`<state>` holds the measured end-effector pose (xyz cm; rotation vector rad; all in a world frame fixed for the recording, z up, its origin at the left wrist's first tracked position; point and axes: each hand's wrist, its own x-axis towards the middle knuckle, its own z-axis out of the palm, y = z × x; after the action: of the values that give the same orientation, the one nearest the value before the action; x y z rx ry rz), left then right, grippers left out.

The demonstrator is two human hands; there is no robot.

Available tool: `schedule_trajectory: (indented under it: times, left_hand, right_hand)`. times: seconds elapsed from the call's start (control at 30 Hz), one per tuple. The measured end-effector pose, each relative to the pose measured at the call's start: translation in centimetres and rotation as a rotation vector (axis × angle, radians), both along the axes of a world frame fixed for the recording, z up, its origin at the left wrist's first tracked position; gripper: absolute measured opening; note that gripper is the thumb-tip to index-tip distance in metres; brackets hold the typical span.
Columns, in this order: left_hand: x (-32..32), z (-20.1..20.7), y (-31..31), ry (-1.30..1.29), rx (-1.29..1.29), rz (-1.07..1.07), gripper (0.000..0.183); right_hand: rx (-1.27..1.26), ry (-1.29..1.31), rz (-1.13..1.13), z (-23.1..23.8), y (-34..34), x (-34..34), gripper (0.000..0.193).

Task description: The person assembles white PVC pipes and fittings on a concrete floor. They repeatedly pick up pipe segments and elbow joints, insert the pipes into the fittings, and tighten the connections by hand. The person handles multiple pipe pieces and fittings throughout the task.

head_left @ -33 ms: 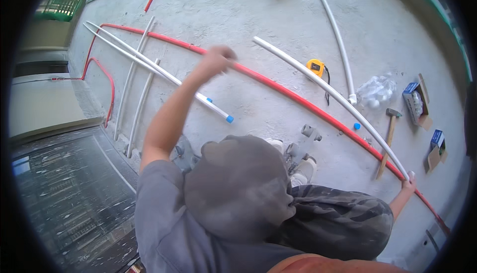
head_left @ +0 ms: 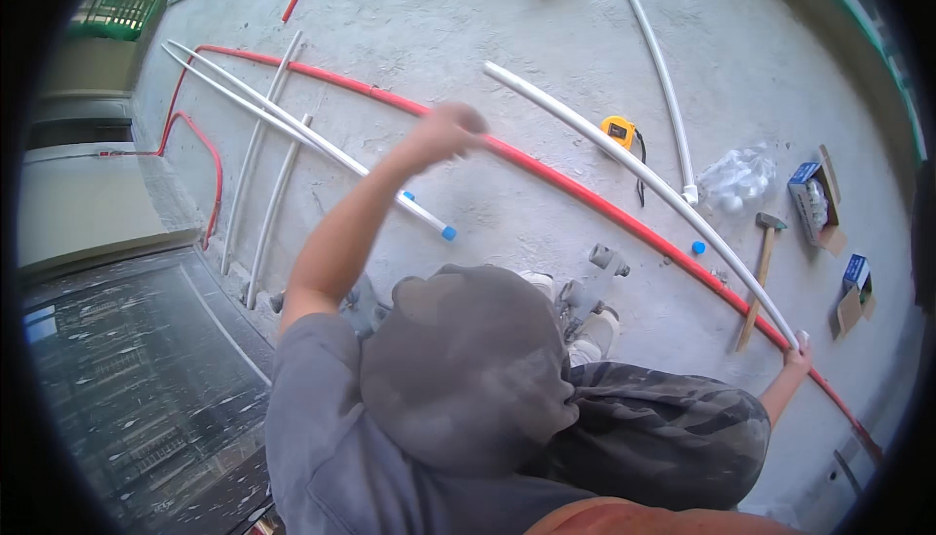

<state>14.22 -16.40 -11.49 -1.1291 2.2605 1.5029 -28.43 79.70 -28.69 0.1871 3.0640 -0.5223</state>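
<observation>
- White pipe (head_left: 575, 122): beside red pipe (head_left: 604, 208), near end in right hand (head_left: 798, 352).
- Likely light, springy; gripping the end plus mid-length should limit bending.
- Right hand curled round it; left hand (head_left: 447, 133) blurred by red pipe, opening and contact can't be told.
- Larger box (head_left: 805, 172): white pieces. Clear bag (head_left: 736, 170): white rounded pieces.

Grey short-sleeved shirt (head_left: 322, 408), dark camouflage-patterned trousers (head_left: 673, 428) with paler grey blotches, 2 whitish shoes (head_left: 591, 344)
</observation>
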Motion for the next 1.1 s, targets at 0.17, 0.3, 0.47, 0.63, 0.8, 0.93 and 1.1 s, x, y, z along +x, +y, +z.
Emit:
schedule_trajectory:
  times: [0.17,0.3,0.47,0.63,0.8,0.93,1.1]
  left_hand:
    - [-5.0,6.1,9.6,0.616,0.945,-0.127,0.073]
    - [-5.5,7.2,11.0,0.838,1.175,0.055,0.050]
    - [-5.8,7.9,13.3,0.972,0.992,-0.146,0.035]
    - [-4.6,8.5,15.3,0.881,0.987,-0.111,0.028]
    - [-5.0,8.8,15.7,0.856,0.980,-0.150,0.029]
    - [-4.5,8.4,15.8,0.825,0.982,-0.018,0.027]
    - [-4.4,9.2,15.9,0.735,0.895,0.105,0.025]
  right_hand:
    - [-0.096,-0.032,-0.022,-0.7,-1.8,1.6,0.020]
    - [0.042,-0.050,0.070,0.0,-0.5,0.8,0.020]
    - [-0.183,-0.044,-0.156,3.5,3.8,-0.6,0.022]
    - [-1.105,0.063,-0.659,6.7,4.2,-5.2,0.022]
    - [-1.349,0.136,-0.796,7.3,5.9,-6.1,0.037]
    - [-1.428,0.084,-0.778,6.6,5.5,-6.1,0.046]
    - [-1.458,0.076,-0.866,5.6,4.3,-6.4,0.050]
